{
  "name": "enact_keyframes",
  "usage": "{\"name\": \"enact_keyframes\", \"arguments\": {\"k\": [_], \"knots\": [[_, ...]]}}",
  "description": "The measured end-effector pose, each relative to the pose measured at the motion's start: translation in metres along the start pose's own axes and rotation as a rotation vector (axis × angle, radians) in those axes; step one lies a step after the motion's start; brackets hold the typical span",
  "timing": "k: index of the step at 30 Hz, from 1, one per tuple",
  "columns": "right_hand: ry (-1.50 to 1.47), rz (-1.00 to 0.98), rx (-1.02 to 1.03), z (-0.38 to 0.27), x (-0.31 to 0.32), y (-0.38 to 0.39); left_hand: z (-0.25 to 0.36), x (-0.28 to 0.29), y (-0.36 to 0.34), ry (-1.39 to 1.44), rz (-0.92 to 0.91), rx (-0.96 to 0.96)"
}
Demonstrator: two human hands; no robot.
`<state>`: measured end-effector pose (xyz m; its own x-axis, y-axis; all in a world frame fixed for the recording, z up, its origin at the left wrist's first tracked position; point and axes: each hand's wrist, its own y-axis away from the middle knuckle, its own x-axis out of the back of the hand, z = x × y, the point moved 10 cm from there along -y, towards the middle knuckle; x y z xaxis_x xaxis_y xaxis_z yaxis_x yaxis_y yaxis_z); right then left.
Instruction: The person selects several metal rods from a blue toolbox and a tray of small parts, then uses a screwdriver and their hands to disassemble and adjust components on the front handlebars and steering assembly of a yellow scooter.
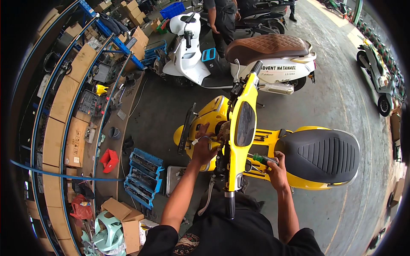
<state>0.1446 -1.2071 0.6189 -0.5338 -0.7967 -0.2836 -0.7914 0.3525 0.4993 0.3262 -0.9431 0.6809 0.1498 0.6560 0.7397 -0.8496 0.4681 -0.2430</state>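
Note:
A yellow scooter (pixel 314 129) stands crosswise before me, its handlebar cover (pixel 236 123) running away from my body. My left hand (pixel 204 147) lies at the scooter's front, left of the handlebar, fingers spread against the yellow front panel (pixel 215 112) beside some wiring. What its fingertips touch is partly hidden. To the right of the handlebar, my right hand (pixel 276 168) is closed round the green and dark handle of a screwdriver (pixel 259 158). The screwdriver points left at the inner side of the steering column; its tip is hard to make out.
A blue cantilever toolbox (pixel 144 177) stands open on the floor at left, beside a metal tray (pixel 173 179). Shelves with cardboard boxes (pixel 53 136) line the left. A white scooter (pixel 273 64) is parked beyond, with a person (pixel 222 25) behind it. The black seat (pixel 326 155) lies to my right.

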Motion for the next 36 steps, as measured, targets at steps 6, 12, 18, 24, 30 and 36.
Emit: {"name": "enact_keyframes", "arguments": {"k": [6,12,18,24,30,36], "knots": [[0.372,-0.237,-0.214,0.045,0.009,-0.010,0.006,0.000,-0.004,-0.032,0.002,-0.021],[0.372,-0.025,-0.018,0.003,0.001,0.000,-0.001,0.003,0.001,-0.014,0.000,0.000],[-0.021,0.186,0.296,-0.017,0.009,0.011,0.007,0.003,-0.002,0.010,0.012,-0.014],[-0.003,0.047,0.178,0.012,0.014,-0.002,0.011,0.000,-0.005,0.016,-0.014,0.012],[0.503,-0.273,-0.230,0.035,-0.001,0.002,0.008,0.001,-0.002,0.007,-0.029,0.029],[0.168,-0.135,-0.134,0.021,0.000,0.001,0.007,0.005,-0.001,-0.076,-0.024,0.017]]}}
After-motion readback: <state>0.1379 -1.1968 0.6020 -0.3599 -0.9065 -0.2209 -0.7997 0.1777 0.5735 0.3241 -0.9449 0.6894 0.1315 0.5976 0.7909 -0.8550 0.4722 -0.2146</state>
